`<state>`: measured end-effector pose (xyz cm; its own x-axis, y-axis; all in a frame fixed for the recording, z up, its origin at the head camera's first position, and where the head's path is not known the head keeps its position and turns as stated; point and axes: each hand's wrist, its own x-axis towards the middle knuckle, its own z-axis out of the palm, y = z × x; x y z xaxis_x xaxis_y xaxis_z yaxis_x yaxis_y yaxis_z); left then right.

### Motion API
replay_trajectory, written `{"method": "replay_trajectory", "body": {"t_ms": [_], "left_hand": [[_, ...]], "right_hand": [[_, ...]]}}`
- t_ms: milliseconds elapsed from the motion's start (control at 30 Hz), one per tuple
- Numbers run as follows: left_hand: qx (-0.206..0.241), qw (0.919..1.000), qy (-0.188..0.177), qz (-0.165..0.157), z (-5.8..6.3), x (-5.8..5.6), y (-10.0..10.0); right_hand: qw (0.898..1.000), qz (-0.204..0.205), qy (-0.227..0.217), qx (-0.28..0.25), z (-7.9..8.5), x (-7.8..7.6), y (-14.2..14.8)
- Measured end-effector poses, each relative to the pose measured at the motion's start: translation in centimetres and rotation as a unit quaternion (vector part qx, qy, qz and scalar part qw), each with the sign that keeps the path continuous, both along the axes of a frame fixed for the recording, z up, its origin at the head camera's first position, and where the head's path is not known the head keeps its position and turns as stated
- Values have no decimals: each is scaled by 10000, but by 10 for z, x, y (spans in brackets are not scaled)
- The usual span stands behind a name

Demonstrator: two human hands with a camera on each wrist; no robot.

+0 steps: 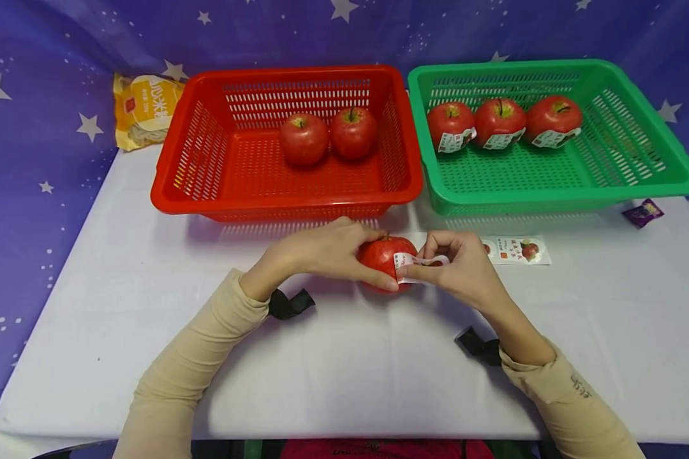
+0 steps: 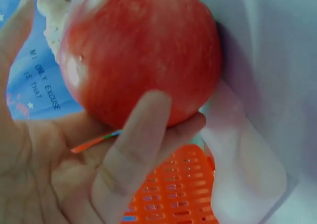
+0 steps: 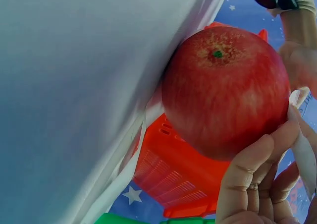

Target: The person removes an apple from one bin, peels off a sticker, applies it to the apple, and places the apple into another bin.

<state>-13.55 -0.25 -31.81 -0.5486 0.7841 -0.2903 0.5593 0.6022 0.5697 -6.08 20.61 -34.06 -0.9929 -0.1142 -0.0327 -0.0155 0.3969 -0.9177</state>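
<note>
My left hand [image 1: 334,250] curls round the apple [image 1: 381,252], thumb in front; it should be firm, middling heavy, slick-skinned, best steadied by its sides. My right hand [image 1: 464,266] pinches the label [image 1: 403,259] against it (thin, limp, quick to crease, I judge: hold by the edge); red basket [image 1: 287,208] just beyond the apple.

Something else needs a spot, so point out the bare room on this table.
Bare tablecloth lies left of the left sleeve, between both sleeves toward the near edge, and right of the right sleeve before the green basket. Crowded: around the left hand and right hand, with the apple, label strip and red basket close by.
</note>
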Motion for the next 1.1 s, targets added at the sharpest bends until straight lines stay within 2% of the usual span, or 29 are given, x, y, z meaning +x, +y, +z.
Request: {"method": "replay_trajectory", "body": {"t_ms": [100,233,367,533,767,867,1000,1100], "left_hand": [[88,9998,87,122,-2,4,3],[303,9991,262,115,-4,7,6],[266,9992,288,26,-3,5,5],[148,9999,9,-33,-4,-2,2],[334,9983,-445,-176,-8,-14,-1],[372,9970,-627,-260,-11,-17,-3],[474,9947,-821,-405,-12,-19,-6],[574,9925,-940,-523,-14,-20,-8]], "right_hand": [[9998,-23,136,145,1,1,-1],[9985,93,296,458,2,2,-2],[9964,233,136,808,3,0,1],[9959,664,-261,558,-1,-7,13],[9898,1293,-592,42,-10,-18,31],[9863,1435,-807,-63,-14,-21,34],[9828,1626,-877,-35,-17,-24,36],[9845,1513,-876,168,-19,-25,37]]}}
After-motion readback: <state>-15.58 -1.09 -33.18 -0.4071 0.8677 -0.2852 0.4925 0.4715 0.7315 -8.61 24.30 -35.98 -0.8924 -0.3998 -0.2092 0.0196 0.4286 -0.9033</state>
